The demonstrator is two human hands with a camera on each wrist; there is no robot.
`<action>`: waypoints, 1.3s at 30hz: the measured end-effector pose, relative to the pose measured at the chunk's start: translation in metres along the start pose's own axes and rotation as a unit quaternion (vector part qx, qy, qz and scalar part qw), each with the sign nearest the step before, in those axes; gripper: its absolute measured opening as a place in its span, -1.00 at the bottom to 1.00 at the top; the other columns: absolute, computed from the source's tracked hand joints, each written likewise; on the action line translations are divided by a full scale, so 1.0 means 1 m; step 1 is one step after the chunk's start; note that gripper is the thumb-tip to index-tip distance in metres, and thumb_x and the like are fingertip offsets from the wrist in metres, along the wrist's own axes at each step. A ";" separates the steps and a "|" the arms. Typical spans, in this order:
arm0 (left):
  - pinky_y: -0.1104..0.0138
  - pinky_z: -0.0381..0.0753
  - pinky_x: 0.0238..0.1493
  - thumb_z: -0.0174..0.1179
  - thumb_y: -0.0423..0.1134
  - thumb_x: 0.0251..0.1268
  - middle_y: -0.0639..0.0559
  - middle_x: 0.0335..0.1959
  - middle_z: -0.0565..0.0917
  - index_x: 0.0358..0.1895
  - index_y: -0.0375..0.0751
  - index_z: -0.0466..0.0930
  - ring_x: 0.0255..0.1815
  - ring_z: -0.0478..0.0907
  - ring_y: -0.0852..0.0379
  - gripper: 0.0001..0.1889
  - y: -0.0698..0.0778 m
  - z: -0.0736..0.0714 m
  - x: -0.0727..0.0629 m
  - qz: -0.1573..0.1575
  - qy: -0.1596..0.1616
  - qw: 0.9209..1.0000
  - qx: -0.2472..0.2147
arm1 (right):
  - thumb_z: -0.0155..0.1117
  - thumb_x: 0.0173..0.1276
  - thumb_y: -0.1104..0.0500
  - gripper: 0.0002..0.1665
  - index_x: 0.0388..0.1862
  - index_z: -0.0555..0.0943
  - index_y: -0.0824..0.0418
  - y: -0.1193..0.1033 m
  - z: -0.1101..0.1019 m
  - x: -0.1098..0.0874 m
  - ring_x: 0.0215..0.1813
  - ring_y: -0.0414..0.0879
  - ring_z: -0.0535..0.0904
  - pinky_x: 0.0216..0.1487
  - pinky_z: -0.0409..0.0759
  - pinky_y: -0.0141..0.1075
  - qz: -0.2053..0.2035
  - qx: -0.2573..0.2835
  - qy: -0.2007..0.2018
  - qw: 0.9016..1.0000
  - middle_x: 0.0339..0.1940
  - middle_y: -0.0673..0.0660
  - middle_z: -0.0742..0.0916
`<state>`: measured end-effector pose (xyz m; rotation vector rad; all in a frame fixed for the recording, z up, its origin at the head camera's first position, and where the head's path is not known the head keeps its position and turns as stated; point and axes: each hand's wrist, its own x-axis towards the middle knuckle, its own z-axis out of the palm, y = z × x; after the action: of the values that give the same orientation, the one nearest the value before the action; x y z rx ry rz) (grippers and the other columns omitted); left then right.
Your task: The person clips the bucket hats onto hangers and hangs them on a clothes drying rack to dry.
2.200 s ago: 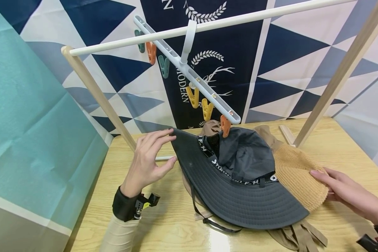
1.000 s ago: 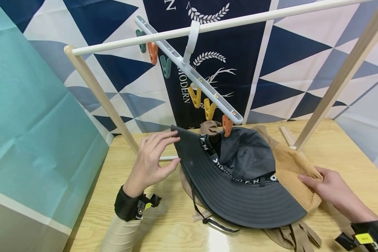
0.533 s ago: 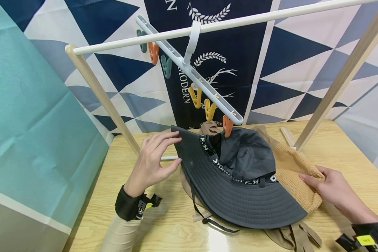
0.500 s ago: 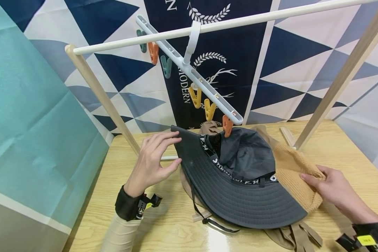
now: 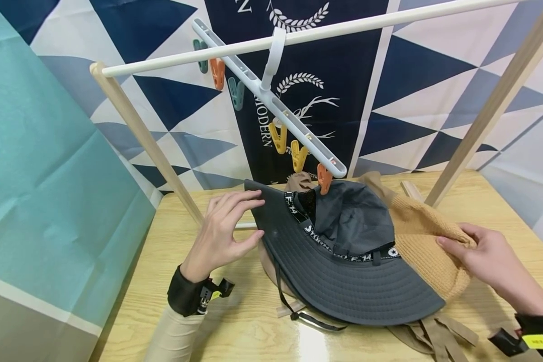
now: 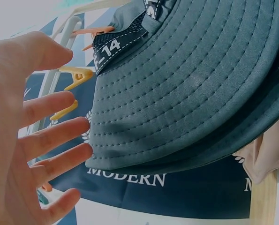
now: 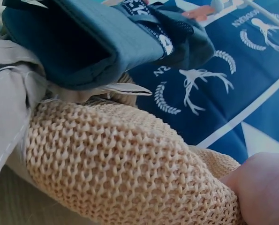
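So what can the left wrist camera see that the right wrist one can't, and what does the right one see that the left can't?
Only the left wrist view shows the left hand with its thumb and all four fingers, and the yellow pegs.

Only the right wrist view shows the tan knitted fabric, part of the right hand holding it, and the deer picture.

Both show the dark hat and the blue backdrop.

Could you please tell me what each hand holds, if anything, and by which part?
The right hand pinches the tan knitted item by its edge; the left hand, open beside the dark hat's brim, holds nothing.
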<state>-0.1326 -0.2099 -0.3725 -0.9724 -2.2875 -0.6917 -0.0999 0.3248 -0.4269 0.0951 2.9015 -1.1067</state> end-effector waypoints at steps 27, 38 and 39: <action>-0.19 0.47 0.36 0.56 -0.14 0.24 -0.10 0.50 0.72 0.39 -0.08 0.73 0.47 0.65 -0.18 -0.40 -0.007 0.002 -0.003 0.014 0.003 1.000 0.006 | 0.47 0.62 0.14 -0.73 0.12 0.74 0.29 -0.030 -0.010 -0.007 -0.28 -0.56 0.49 -0.32 0.47 -0.53 -0.067 0.010 0.098 0.993 -0.43 -0.43 0.72; -0.20 0.51 0.35 0.52 -0.11 0.32 -0.11 0.49 0.73 0.39 -0.10 0.73 0.46 0.66 -0.17 -0.44 -0.006 0.005 -0.001 0.013 -0.006 1.000 0.000 | 0.53 0.54 0.20 -0.75 0.11 0.79 0.27 -0.041 -0.016 -0.005 -0.28 -0.55 0.40 -0.34 0.36 -0.50 -0.100 -0.018 0.123 0.987 -0.40 -0.57 0.67; -0.20 0.51 0.35 0.52 -0.11 0.32 -0.11 0.49 0.73 0.38 -0.10 0.73 0.46 0.66 -0.17 -0.44 -0.006 0.005 -0.002 0.011 -0.007 1.000 0.000 | 0.52 0.54 0.22 -0.75 0.11 0.79 0.27 -0.042 -0.016 -0.004 -0.29 -0.52 0.40 -0.35 0.36 -0.48 -0.103 -0.017 0.124 0.987 -0.39 -0.57 0.66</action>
<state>-0.1378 -0.2112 -0.3785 -1.0042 -2.2851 -0.6781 -0.0988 0.3043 -0.3866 -0.0763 3.2120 -1.1480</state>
